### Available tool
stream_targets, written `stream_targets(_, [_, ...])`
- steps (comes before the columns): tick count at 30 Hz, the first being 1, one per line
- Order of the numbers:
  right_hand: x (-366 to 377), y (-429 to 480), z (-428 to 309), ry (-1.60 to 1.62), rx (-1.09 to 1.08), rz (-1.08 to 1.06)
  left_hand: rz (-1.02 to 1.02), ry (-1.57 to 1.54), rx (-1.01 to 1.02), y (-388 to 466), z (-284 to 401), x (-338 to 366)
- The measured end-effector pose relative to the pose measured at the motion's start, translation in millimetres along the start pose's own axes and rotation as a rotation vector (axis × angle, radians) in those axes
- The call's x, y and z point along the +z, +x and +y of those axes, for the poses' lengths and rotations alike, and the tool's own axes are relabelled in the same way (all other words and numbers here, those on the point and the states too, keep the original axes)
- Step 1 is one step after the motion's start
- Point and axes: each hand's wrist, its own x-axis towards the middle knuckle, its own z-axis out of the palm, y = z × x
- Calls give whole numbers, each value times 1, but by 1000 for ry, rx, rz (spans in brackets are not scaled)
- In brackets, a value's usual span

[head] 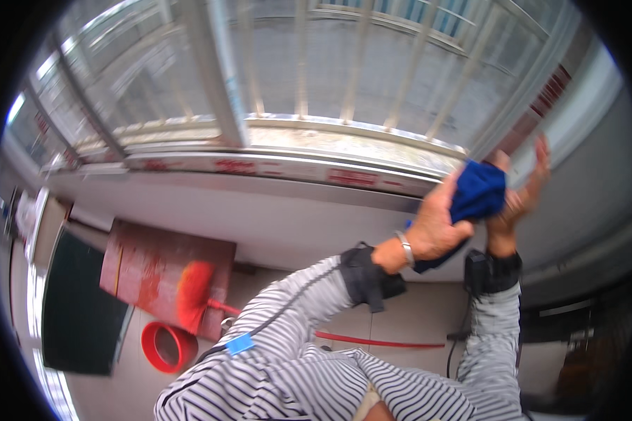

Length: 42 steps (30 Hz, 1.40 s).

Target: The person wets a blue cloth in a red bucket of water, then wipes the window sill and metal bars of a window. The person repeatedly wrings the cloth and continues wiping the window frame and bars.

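A blue cloth (478,190) is bunched between my two hands at the right end of the window sill (295,171). My left hand (440,221), with a silvery bracelet at the wrist, grips the cloth from its left side, and part of it hangs below the palm. My right hand (521,194) is against the cloth's right side, blurred, with some fingers spread upward near the window frame; its hold on the cloth is unclear. Black bands wrap both wrists over striped sleeves.
Window bars (350,79) stand beyond the sill. Below left are a reddish board (137,263), an orange-red brush head (195,289) with a red handle, a red bucket (184,350) and a dark green panel (79,305). Dark furniture (558,337) stands at the right.
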Motion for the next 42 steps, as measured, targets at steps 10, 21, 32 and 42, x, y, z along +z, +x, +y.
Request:
stream_targets(10, [-23, 1, 54, -188, -113, -402, -152, -304, -97, -3, 14, -6])
stream_targets(21, [-16, -20, 17, 252, 136, -395, -125, -417, -56, -52, 91, -63])
stream_targets(32, [-17, -152, -197, 1484, 715, -1321, 190, 115, 210, -178, 156, -110])
stream_targets(42, [-77, -273, -371, 1801, 409, -1870, 647, 349, -302, -395, 293, -153])
